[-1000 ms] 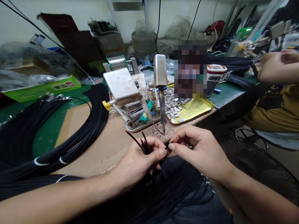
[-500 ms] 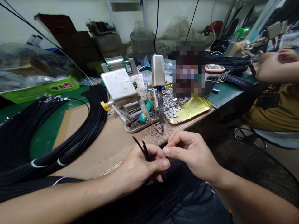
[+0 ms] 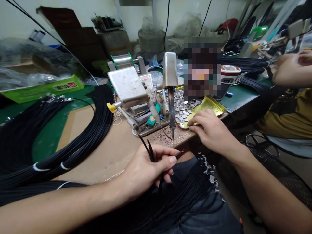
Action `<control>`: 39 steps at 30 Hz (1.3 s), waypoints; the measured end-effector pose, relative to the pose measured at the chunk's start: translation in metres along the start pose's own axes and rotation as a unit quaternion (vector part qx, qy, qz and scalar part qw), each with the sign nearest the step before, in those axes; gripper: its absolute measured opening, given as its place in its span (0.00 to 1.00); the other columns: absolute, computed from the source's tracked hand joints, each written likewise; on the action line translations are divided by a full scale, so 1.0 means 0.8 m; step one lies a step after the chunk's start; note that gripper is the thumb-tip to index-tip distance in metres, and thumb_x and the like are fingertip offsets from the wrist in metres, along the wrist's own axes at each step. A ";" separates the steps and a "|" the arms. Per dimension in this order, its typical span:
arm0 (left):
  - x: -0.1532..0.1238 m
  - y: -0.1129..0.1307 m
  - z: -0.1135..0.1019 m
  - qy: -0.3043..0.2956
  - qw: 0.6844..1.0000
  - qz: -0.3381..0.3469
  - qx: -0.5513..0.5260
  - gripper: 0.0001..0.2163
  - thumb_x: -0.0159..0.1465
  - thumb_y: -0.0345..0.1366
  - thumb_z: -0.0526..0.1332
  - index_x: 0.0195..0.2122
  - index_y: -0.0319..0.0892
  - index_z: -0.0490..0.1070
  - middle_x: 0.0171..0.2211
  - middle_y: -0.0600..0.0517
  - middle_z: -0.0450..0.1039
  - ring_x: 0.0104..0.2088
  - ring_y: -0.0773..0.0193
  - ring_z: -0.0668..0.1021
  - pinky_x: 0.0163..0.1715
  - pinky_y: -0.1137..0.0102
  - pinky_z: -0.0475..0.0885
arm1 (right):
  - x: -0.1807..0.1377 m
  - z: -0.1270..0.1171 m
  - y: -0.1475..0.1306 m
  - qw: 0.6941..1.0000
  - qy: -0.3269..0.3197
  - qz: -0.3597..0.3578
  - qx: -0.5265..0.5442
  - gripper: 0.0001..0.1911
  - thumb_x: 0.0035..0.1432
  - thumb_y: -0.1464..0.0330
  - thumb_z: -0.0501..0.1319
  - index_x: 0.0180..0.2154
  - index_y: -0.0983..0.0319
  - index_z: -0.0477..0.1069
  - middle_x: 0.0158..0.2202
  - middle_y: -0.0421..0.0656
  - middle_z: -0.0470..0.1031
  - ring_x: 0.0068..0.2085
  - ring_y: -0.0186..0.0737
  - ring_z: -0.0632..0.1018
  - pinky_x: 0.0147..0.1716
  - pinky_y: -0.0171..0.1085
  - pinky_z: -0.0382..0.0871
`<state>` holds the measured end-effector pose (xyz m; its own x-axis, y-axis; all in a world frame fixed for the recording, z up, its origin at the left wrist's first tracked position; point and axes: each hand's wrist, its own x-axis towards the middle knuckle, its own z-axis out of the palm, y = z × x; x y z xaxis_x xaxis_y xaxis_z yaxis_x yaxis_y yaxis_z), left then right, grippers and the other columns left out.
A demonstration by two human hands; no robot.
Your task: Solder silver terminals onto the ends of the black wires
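My left hand (image 3: pixel 152 167) is closed on several thin black cables (image 3: pixel 150 151). One cable end, showing reddish wire tips, sticks out to the right past the thumb and forefinger; other ends point up behind the hand. At the front edge of a gold tray (image 3: pixel 212 105) is my right hand (image 3: pixel 213 131), fingers curled in and thumb close to them; whatever is between the fingertips is hidden. Small metal connectors (image 3: pixel 181 110) lie heaped in the tray's left part. Between the hands, a soldering iron (image 3: pixel 172 112) points tip-down from its metal holder.
A solder wire spool (image 3: pixel 122 61) stands behind the soldering stand (image 3: pixel 128 86). Bundled black cables (image 3: pixel 97 120) curve across the bench at left. More cables with metal ends (image 3: pixel 211 172) lie over my lap. Another person's hand (image 3: pixel 292 70) is at far right, near a fan (image 3: pixel 268 175).
My right hand has left the left hand and moved up and right to the tray's front edge. The cable end in my left hand now shows. The view has shifted slightly.
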<state>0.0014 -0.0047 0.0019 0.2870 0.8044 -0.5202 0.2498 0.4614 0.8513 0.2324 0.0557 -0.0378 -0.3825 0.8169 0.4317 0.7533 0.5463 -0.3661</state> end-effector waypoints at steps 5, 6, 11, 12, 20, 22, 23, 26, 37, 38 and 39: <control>0.001 0.000 0.000 0.000 1.000 0.009 0.012 0.16 0.57 0.40 0.68 0.43 0.37 0.76 0.21 0.54 0.73 0.20 0.69 0.76 0.14 0.81 0.63 | 0.002 0.005 0.003 0.999 0.024 -0.002 0.036 0.06 0.58 0.78 0.61 0.32 0.61 0.69 0.33 0.44 0.72 0.40 0.46 0.70 0.40 0.42 0.63; 0.001 0.000 0.000 0.001 1.000 0.011 0.014 0.15 0.57 0.40 0.67 0.43 0.37 0.76 0.21 0.54 0.73 0.20 0.69 0.75 0.14 0.81 0.62 | 0.003 0.006 0.005 0.998 0.034 0.004 0.053 0.07 0.56 0.78 0.62 0.31 0.61 0.69 0.32 0.43 0.71 0.39 0.45 0.70 0.39 0.41 0.63; 0.001 0.001 0.003 0.016 1.000 0.023 0.013 0.15 0.57 0.38 0.67 0.44 0.36 0.76 0.21 0.55 0.72 0.20 0.70 0.75 0.14 0.81 0.62 | 0.004 0.008 0.012 0.979 0.114 0.052 0.158 0.11 0.57 0.79 0.62 0.39 0.61 0.77 0.31 0.40 0.72 0.35 0.40 0.72 0.37 0.39 0.64; 0.001 0.002 0.003 0.019 0.999 0.026 0.013 0.16 0.57 0.38 0.67 0.44 0.35 0.76 0.21 0.55 0.72 0.20 0.70 0.75 0.14 0.81 0.62 | 0.004 0.007 0.012 0.972 0.141 0.073 0.176 0.12 0.58 0.78 0.60 0.41 0.60 0.77 0.32 0.41 0.73 0.34 0.39 0.72 0.36 0.39 0.65; 0.007 -0.007 -0.003 0.053 0.995 0.082 0.007 0.19 0.60 0.41 0.65 0.50 0.37 0.74 0.22 0.56 0.68 0.20 0.70 0.71 0.13 0.80 0.60 | -0.006 0.007 -0.032 0.861 0.165 0.218 0.429 0.05 0.59 0.67 0.65 0.33 0.61 0.71 0.25 0.38 0.72 0.24 0.33 0.73 0.24 0.34 0.70; 0.007 -0.008 -0.002 0.070 0.994 0.080 0.002 0.18 0.60 0.41 0.65 0.49 0.38 0.73 0.22 0.56 0.68 0.19 0.71 0.70 0.13 0.80 0.60 | -0.012 0.013 -0.050 0.851 0.131 0.231 0.454 0.07 0.60 0.65 0.64 0.32 0.61 0.70 0.24 0.37 0.70 0.23 0.32 0.72 0.22 0.31 0.69; 0.007 -0.007 -0.002 0.076 0.994 0.078 -0.002 0.17 0.60 0.41 0.65 0.48 0.38 0.73 0.21 0.57 0.68 0.19 0.71 0.69 0.13 0.81 0.59 | -0.014 0.016 -0.058 0.849 0.117 0.235 0.458 0.07 0.60 0.65 0.64 0.33 0.61 0.70 0.24 0.37 0.70 0.23 0.31 0.72 0.22 0.31 0.69; 0.007 -0.004 0.001 0.093 0.992 0.083 -0.014 0.14 0.60 0.40 0.65 0.44 0.39 0.74 0.19 0.57 0.66 0.18 0.72 0.68 0.13 0.82 0.58 | -0.019 0.025 -0.076 0.833 0.078 0.243 0.491 0.06 0.58 0.67 0.66 0.34 0.63 0.72 0.28 0.39 0.74 0.28 0.32 0.76 0.28 0.31 0.74; 0.009 -0.001 -0.004 0.101 0.988 0.111 0.032 0.12 0.60 0.42 0.66 0.38 0.38 0.79 0.23 0.54 0.73 0.18 0.76 0.63 0.14 0.82 0.57 | -0.023 0.039 -0.082 0.730 0.049 0.282 0.620 0.14 0.50 0.68 0.72 0.38 0.65 0.74 0.29 0.44 0.81 0.29 0.37 0.83 0.33 0.35 0.79; 0.008 0.000 -0.004 0.104 0.988 0.113 0.033 0.12 0.60 0.42 0.66 0.38 0.38 0.79 0.23 0.54 0.73 0.18 0.76 0.63 0.14 0.82 0.57 | -0.023 0.040 -0.083 0.726 0.048 0.282 0.625 0.14 0.50 0.68 0.72 0.38 0.65 0.75 0.29 0.44 0.82 0.29 0.38 0.83 0.33 0.35 0.79; 0.008 0.000 -0.004 0.107 0.987 0.114 0.035 0.12 0.60 0.42 0.66 0.38 0.38 0.80 0.23 0.54 0.74 0.18 0.76 0.63 0.14 0.82 0.57 | -0.023 0.041 -0.083 0.724 0.048 0.282 0.628 0.13 0.50 0.68 0.72 0.38 0.65 0.75 0.29 0.44 0.82 0.29 0.38 0.83 0.34 0.35 0.79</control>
<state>0.0003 0.0019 -0.0012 0.1429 0.9487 -0.2821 0.2674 0.2375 0.9339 0.1721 0.0102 -0.0483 -0.1182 0.9920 -0.0448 -0.3278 -0.0816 -0.9412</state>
